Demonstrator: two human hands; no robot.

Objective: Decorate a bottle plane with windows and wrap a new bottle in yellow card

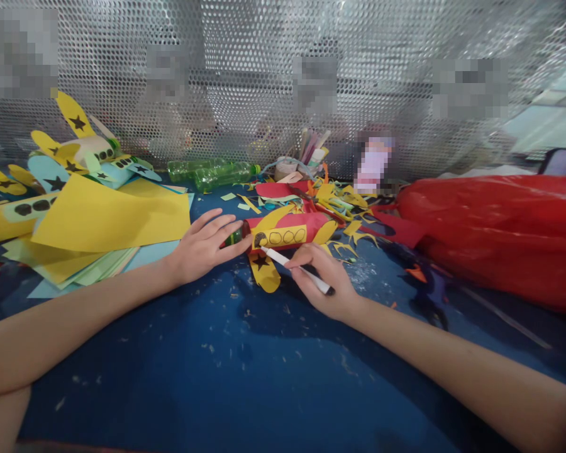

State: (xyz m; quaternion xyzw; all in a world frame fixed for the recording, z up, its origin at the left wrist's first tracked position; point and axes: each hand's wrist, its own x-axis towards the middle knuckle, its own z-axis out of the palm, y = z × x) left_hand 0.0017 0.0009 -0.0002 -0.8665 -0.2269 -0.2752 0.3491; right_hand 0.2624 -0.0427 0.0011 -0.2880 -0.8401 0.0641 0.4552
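A toy airplane point(318, 224) made from a bottle wrapped in red paper lies on its side, with yellow paper wings. Its yellow strip point(287, 236) carries a row of drawn ovals, the leftmost filled in dark. A black star marks the near wing point(266, 277). My left hand point(210, 245) holds the bottle's green neck end, thumb in front and fingers stretched behind. Between the thumb and fingers of my right hand point(325, 280) is a white marker point(299, 270), its tip at the strip's left end.
Yellow paper sheets point(113, 217) lie stacked at left beside decorated bottle airplanes point(87, 151). Behind are green bottles point(212, 173), paper scraps point(334, 198) and a perforated metal screen point(249, 63). A red plastic bag point(490, 233) sits right, with dark-handled scissors point(429, 283) near it.
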